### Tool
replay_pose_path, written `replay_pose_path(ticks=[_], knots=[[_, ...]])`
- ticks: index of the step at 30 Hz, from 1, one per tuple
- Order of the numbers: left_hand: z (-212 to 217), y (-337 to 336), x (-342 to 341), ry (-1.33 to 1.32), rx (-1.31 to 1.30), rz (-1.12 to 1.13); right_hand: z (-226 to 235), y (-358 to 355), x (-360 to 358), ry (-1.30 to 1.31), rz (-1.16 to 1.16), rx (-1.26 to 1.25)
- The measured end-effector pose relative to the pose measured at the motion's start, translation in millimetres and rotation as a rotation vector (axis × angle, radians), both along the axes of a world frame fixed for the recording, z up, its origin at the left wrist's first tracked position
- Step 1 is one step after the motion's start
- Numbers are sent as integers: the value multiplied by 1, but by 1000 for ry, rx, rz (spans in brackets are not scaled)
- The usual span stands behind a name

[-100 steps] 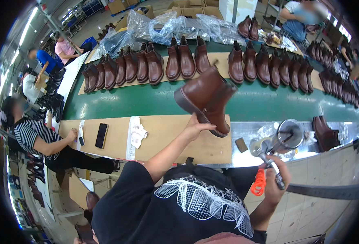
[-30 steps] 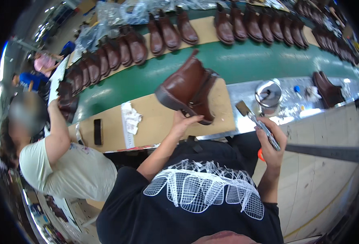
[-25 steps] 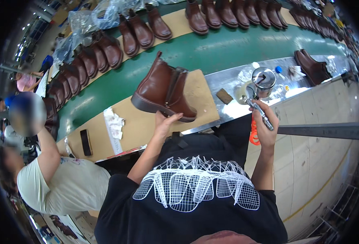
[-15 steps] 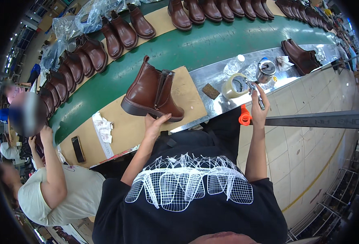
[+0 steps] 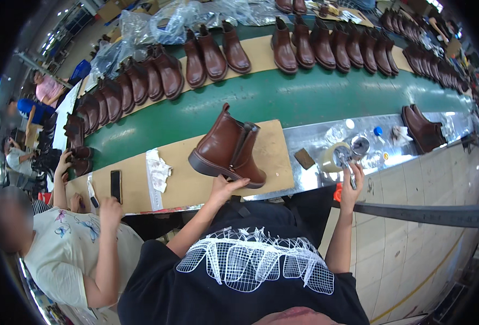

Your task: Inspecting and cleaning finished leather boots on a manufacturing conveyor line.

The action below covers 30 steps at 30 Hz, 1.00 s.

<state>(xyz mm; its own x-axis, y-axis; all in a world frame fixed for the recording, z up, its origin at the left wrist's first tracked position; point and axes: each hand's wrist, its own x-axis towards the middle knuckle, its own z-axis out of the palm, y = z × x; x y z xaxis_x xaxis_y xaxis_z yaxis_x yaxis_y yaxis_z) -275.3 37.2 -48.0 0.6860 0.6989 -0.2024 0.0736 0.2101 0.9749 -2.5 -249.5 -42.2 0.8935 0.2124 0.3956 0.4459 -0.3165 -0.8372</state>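
Note:
My left hand [image 5: 227,190] grips a brown leather ankle boot [image 5: 230,146] at the sole under its toe. The boot is tilted above a cardboard sheet [image 5: 278,142], its side zipper and heel loop showing. Over at the right, my right hand [image 5: 353,184] is closed around a slim silver tool [image 5: 351,172] whose exact kind I cannot make out. The tool's far end reaches to the mouth of a pale yellowish round container [image 5: 328,161]. A brown rough block [image 5: 304,158] lies between the boot and that container.
Behind are a green belt surface [image 5: 283,95] and rows of brown boots [image 5: 285,51]. A metal cup [image 5: 360,145], clear bottle [image 5: 340,131] and boot pair [image 5: 422,130] stand right. Left lie a stained cloth [image 5: 157,170], phone [image 5: 116,187] and co-worker's arm [image 5: 109,249]. A dark bar [image 5: 429,213] juts out right.
The view has shifted, showing more of the far boot rows. My hands keep their holds on the boot and the tool. The co-worker at left has moved their arms.

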Motion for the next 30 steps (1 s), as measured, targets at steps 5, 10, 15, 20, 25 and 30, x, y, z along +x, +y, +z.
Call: replay_pose_path(ticks=[5, 10, 15, 20, 25, 30], knots=[[9, 4, 2, 4, 13, -28, -34, -8, 20, 102, 33, 82], [7, 6, 8, -14, -6, -27, -42, 16, 15, 69, -122, 41], [25, 6, 1, 64, -19, 31, -55, 11, 17, 218, -9, 291], [24, 5, 7, -1, 7, 113, -45, -6, 7, 299, -26, 249], [17, 11, 4, 88, 2, 43, -16, -2, -39, -7, -315, 68], [27, 3, 3, 35, 21, 69, 24, 17, -87, 24, -180, 51]])
